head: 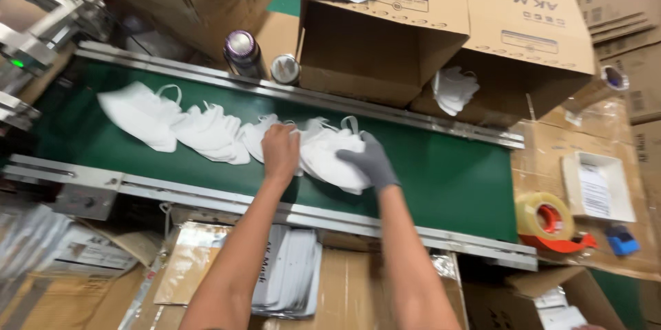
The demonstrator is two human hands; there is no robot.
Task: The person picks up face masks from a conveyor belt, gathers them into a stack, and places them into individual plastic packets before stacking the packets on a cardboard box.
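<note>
One head-worn camera looks steeply down, close above the green conveyor belt [447, 178], which runs tilted from nine toward four o'clock.

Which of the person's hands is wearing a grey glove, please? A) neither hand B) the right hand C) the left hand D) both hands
B: the right hand wears a grey glove on the white masks, while the left hand is bare.

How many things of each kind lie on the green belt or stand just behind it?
White folded masks on the green belt, some under the left hand and gloved right hand: about 4, overlapping
Metal-topped bottles behind the belt: 2
Total: about 6
</note>
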